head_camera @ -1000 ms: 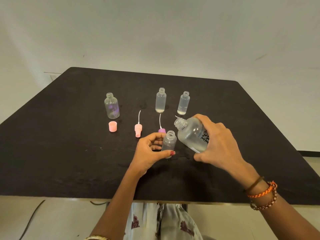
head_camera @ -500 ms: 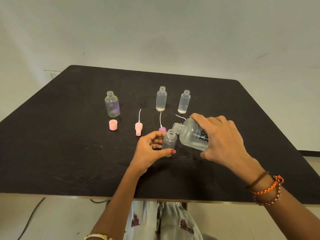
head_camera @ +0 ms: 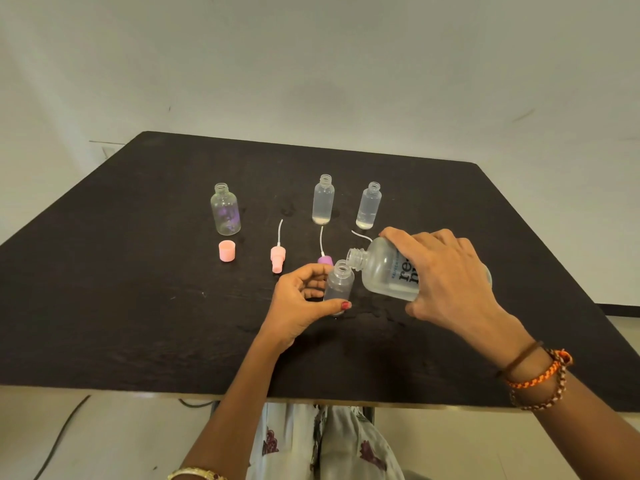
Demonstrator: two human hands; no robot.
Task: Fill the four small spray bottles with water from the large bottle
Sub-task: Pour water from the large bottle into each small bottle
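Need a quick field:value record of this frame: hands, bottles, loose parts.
left hand: grips small bottle, upright on table
right hand: holds large bottle tilted, mouth at small bottle's opening
rear bottles: wide one left; two slim, uncapped, a little liquid each
loose parts: pink cap, pink sprayer, purple sprayer

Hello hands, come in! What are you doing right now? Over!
Left hand holds small spray bottle upright on table. Right hand tips large bottle, mouth at its opening. Nothing in the way.
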